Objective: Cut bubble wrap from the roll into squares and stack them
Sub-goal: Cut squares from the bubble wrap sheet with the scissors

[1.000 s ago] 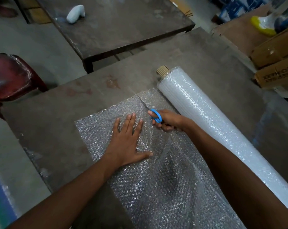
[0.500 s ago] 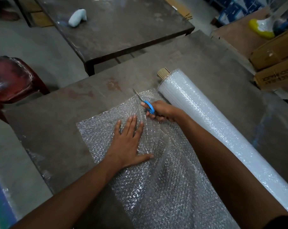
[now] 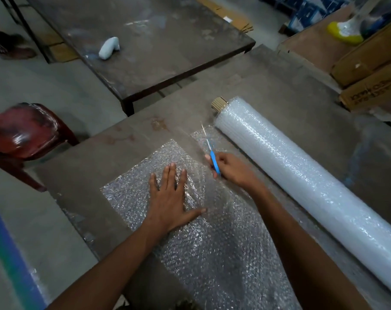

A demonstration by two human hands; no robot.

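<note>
A long white bubble wrap roll (image 3: 302, 175) with a cardboard core lies diagonally on the brown table (image 3: 268, 86). Unrolled clear bubble wrap sheet (image 3: 212, 253) spreads from it toward me. My left hand (image 3: 170, 198) lies flat on the sheet with fingers spread, pressing it down. My right hand (image 3: 232, 168) grips blue-handled scissors (image 3: 211, 153), whose thin blades point away from me past the sheet's far edge, just left of the roll's end.
A second dark table (image 3: 156, 48) with a white wrapped lump (image 3: 108, 49) stands beyond. A red plastic chair (image 3: 26, 135) is at the left. Cardboard boxes (image 3: 373, 81) stack at the right. Concrete floor lies to the left.
My right hand has run the scissors forward along the sheet to its far edge, and the blades now stick out beyond it. My left hand stays pressed on the sheet.
</note>
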